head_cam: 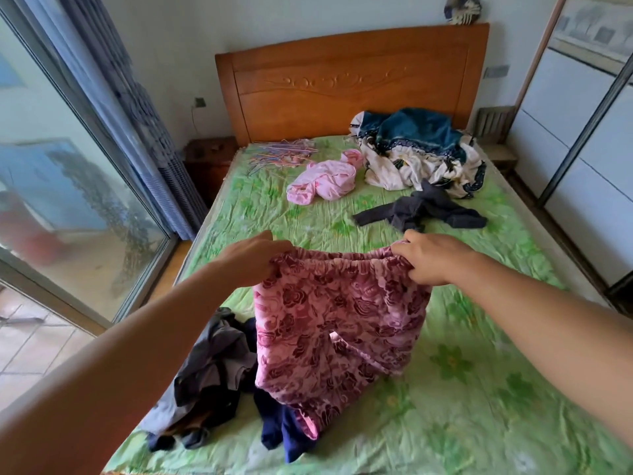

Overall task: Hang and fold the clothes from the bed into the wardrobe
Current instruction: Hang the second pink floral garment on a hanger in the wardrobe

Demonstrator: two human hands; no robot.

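overhead, left hand (255,260) and right hand (433,258) grip floral trousers (337,323) by waistband edge.

Seen from head height at the near end of the bed (479,337), looking down toward the far headboard (342,80).

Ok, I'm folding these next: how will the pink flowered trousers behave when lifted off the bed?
Probably floppy: the pink flowered trousers sag down from the waistband held by the left hand and right hand. Likely light, as gripping the two ends holds them. Their legs rest on the navy garment and might snag.
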